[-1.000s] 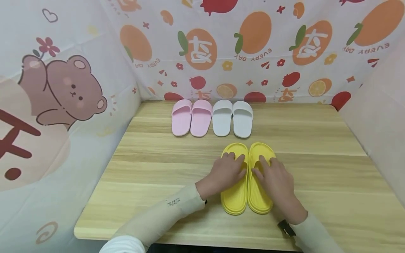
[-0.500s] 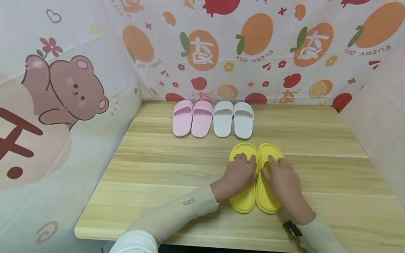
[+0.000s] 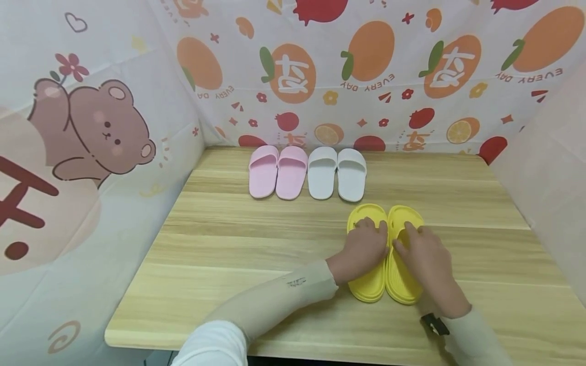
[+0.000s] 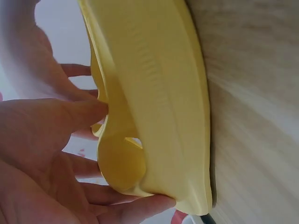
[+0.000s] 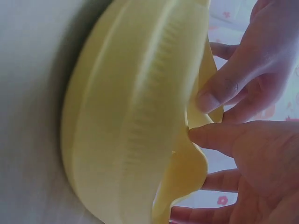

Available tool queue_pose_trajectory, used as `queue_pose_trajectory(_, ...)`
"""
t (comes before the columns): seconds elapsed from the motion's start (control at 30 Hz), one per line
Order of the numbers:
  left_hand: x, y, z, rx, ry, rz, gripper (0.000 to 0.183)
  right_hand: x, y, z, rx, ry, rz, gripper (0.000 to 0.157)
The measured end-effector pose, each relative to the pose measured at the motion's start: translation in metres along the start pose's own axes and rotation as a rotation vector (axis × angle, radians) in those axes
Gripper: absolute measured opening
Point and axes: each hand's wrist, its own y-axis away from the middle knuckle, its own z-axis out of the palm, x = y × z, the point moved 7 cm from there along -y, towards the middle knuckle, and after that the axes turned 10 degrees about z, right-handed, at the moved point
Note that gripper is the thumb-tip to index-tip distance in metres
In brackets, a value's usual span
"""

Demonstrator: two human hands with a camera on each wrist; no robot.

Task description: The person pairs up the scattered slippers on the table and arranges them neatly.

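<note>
Two yellow slippers stand side by side, toes pointing away, on the right half of the wooden table. My left hand (image 3: pixel 361 253) holds the left yellow slipper (image 3: pixel 368 290) by its strap, thumb at the strap's rear edge and fingers over its front. The right yellow slipper (image 3: pixel 403 284) is held likewise by my right hand (image 3: pixel 429 259), its thumb on the strap edge. In the left wrist view the left slipper's side (image 4: pixel 159 102) runs close along the tabletop. The right slipper's side (image 5: pixel 121 126) fills much of the right wrist view. Palms hide part of both footbeds.
Along the back of the wooden table (image 3: pixel 220 254), a pair of pink slippers (image 3: pixel 290 183) stands left of a pair of white slippers (image 3: pixel 321 183). A fruit-print cloth (image 3: pixel 412 66) hangs behind. A bear-print cloth (image 3: pixel 110 223) borders the left side, a pale wall the right.
Both hands have moved right across the table with the yellow slippers, the pair staying side by side and shifting slightly away from me. The pink and white slippers have stayed in place.
</note>
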Motion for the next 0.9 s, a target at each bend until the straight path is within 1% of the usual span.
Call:
queue_pose_trajectory(0.1, 0.008, -0.009, 0.0, 0.024, -0.06, 0.028, 0.041, 0.008, -0.004, -0.001, -0.022, 0.0, 0.019, 0.061)
queue_pose_trajectory(0.2, 0.013, -0.018, 0.001, 0.02, -0.097, 0.036, 0.035, 0.015, -0.008, -0.002, -0.02, -0.008, 0.022, 0.062)
queue_pose_trajectory(0.4, 0.014, -0.038, 0.002, 0.008, -0.113, -0.017, 0.034, 0.024, -0.02, -0.005, 0.006, -0.039, 0.015, 0.06)
queue_pose_trajectory(0.5, 0.016, -0.045, 0.005, -0.011, -0.113, -0.04, 0.035, 0.029, -0.024, -0.006, 0.005, -0.039, 0.027, 0.06)
queue_pose_trajectory(0.63, 0.018, -0.052, 0.011, -0.038, -0.126, -0.052, 0.037, 0.033, -0.028, -0.007, 0.014, -0.043, 0.029, 0.06)
queue_pose_trajectory(0.73, 0.019, -0.055, 0.016, -0.033, -0.175, -0.046, 0.04, 0.033, -0.031, -0.009, 0.022, -0.045, 0.019, 0.059)
queue_pose_trajectory(0.9, 0.017, -0.059, 0.019, -0.003, -0.247, -0.038, 0.039, 0.032, -0.038, -0.009, 0.011, -0.031, 0.015, 0.059)
